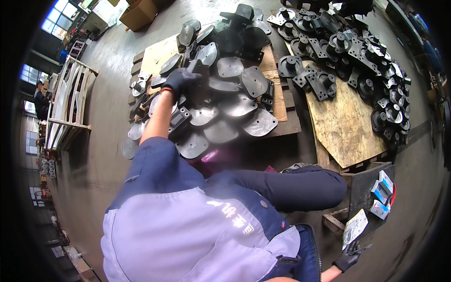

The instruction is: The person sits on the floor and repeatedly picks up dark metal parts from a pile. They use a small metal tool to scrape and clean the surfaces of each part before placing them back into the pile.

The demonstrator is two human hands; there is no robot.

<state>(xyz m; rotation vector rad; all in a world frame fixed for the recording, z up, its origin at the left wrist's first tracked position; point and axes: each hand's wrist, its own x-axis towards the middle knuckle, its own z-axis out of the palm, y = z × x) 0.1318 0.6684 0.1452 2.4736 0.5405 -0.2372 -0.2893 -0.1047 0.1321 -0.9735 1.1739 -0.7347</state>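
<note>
My left hand (180, 81), in a black glove, reaches forward over a heap of grey metal plates. Its fingers are closed on a dark metal part (201, 74), partly hidden by the hand and blurred. Around it lie rounded plates with small holes, such as a leaf-shaped plate (254, 82) and an oval plate (230, 67). A dark block with holes (180, 117) lies just below my left wrist. Low at the right, my right hand (346, 260), also gloved, is closed beside a stained sheet (354, 229). A thin dark object sticks out of its fingers; its kind is unclear.
Beyond the plates, a second pallet with a plywood top (345, 124) bears many dark flanged brackets (324, 84). Several small boxes (379, 209) lie on a dark bench (359, 197) at my right. A white rack (70, 101) stands far left, a cardboard box (139, 15) at the back.
</note>
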